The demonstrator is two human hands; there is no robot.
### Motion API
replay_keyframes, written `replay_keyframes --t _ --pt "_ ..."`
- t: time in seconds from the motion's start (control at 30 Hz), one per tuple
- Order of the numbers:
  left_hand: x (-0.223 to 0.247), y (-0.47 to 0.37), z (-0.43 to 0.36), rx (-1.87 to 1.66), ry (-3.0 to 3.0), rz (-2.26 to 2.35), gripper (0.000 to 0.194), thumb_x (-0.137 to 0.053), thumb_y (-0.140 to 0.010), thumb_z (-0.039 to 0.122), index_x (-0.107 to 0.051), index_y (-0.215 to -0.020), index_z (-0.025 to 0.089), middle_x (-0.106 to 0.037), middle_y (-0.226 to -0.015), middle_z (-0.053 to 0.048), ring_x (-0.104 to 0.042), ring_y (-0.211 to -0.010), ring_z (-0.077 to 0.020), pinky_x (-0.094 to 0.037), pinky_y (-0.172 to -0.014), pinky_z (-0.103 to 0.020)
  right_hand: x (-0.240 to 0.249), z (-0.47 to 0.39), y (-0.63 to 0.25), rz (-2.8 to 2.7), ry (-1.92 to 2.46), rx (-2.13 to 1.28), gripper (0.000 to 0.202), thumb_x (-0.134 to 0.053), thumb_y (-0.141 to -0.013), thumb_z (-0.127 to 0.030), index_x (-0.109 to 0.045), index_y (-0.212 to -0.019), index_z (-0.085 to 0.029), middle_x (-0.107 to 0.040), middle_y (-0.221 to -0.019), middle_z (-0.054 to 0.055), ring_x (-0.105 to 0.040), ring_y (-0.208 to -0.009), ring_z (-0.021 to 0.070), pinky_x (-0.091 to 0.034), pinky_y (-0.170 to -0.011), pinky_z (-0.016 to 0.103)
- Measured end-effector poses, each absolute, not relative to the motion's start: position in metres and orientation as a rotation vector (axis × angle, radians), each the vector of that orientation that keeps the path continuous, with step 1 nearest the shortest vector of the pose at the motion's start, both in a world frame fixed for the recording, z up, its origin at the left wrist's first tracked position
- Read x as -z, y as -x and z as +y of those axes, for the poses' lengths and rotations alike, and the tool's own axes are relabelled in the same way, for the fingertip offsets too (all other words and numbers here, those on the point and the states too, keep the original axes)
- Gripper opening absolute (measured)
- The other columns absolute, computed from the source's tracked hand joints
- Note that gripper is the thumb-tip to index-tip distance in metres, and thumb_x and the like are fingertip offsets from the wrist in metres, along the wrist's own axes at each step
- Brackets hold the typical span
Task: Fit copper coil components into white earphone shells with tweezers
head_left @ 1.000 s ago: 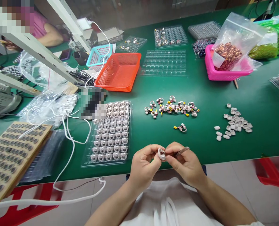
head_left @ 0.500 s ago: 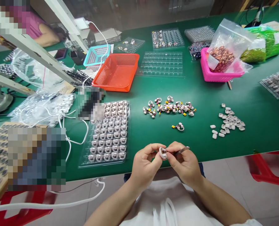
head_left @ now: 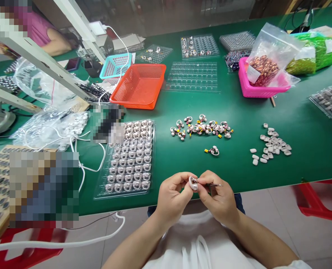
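Note:
Near the table's front edge, my left hand (head_left: pixel 173 196) pinches a small white curved piece (head_left: pixel 193 183) between thumb and fingers. My right hand (head_left: pixel 219 198) meets it from the right, its fingertips at the piece and its fingers closed around a thin dark metal tool (head_left: pixel 214 185). Just beyond my hands lies one white ring-shaped part (head_left: pixel 214 151) with a yellow tab. Several similar parts (head_left: pixel 202 129) form a cluster farther back. To the right is a loose pile of small white caps (head_left: pixel 275 144). A clear tray (head_left: pixel 153 157) filled with whitish pieces lies to the left.
An orange basket (head_left: pixel 140 95), a blue basket (head_left: pixel 107 67) and clear trays (head_left: pixel 192 76) stand farther back. A pink basket (head_left: pixel 263 91) holds a bag of copper-coloured parts. White cables (head_left: pixel 83 168) run at the left, and another person's arm (head_left: pixel 55 43) shows at the upper left.
The tool in my right hand has turned from slanting upward to lying nearly level. My right hand has shifted slightly left; the white piece has barely moved.

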State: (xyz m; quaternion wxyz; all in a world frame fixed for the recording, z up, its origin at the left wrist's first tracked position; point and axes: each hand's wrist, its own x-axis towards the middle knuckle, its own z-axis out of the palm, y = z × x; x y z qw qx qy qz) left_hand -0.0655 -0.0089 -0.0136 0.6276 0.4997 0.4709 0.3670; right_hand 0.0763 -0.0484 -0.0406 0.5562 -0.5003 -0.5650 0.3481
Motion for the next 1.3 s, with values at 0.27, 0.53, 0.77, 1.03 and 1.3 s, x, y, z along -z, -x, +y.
replay_keyframes --t 0.27,0.53,0.77,1.03,1.3 --pt "0.007 0.078 0.004 -0.581 -1.043 0.872 0.026 -0.073 -0.085 0.029 -0.074 -0.107 0.016 -0.077 -0.096 -0.009 -0.070 -0.092 -0.0217 -0.055 -0.084 -0.030 0.032 -0.042 -0.088 -1.362 1.376 -0.984 0.014 -0.057 -0.082 -0.012 -0.049 -0.075 -0.021 -0.047 -0.065 -0.005 -0.041 -0.055 0.0105 -0.035 -0.050 0.023" --pt "0.018 0.084 0.008 -0.642 -0.838 0.878 0.019 -0.080 -0.081 0.029 -0.079 -0.096 0.019 -0.076 -0.087 -0.004 -0.068 -0.078 -0.0154 -0.055 -0.076 -0.026 0.015 -0.031 -0.100 -1.327 1.314 -1.336 0.010 -0.056 -0.090 -0.020 -0.058 -0.080 -0.019 -0.048 -0.066 -0.005 -0.042 -0.057 0.0100 -0.036 -0.053 0.022" --pt "0.019 0.083 0.008 -0.719 -0.673 0.890 0.024 -0.087 -0.073 0.032 -0.081 -0.092 0.019 -0.075 -0.080 -0.003 -0.066 -0.076 -0.0118 -0.053 -0.073 -0.019 0.024 -0.028 -0.108 -1.166 1.261 -1.623 0.019 -0.059 -0.094 -0.035 -0.064 -0.090 -0.017 -0.047 -0.067 -0.004 -0.035 -0.058 0.0101 -0.029 -0.053 0.024" --pt "0.022 0.085 0.006 -0.754 -0.951 0.839 0.014 -0.077 -0.084 0.022 -0.080 -0.097 0.024 -0.072 -0.092 -0.002 -0.066 -0.084 -0.0132 -0.054 -0.077 -0.021 0.031 -0.016 -0.106 -0.962 1.059 -1.967 0.034 -0.073 -0.082 -0.046 -0.061 -0.078 -0.015 -0.051 -0.065 -0.003 -0.037 -0.055 0.0085 -0.028 -0.051 0.024" --pt "0.018 0.084 0.002 -0.799 -1.067 0.945 0.015 -0.074 -0.085 0.020 -0.080 -0.098 0.024 -0.077 -0.095 -0.004 -0.070 -0.088 -0.0166 -0.056 -0.079 -0.023 0.034 -0.020 -0.105 -0.888 1.053 -1.969 0.031 -0.074 -0.082 -0.042 -0.059 -0.078 -0.015 -0.045 -0.063 -0.005 -0.034 -0.055 0.0083 -0.026 -0.050 0.024"
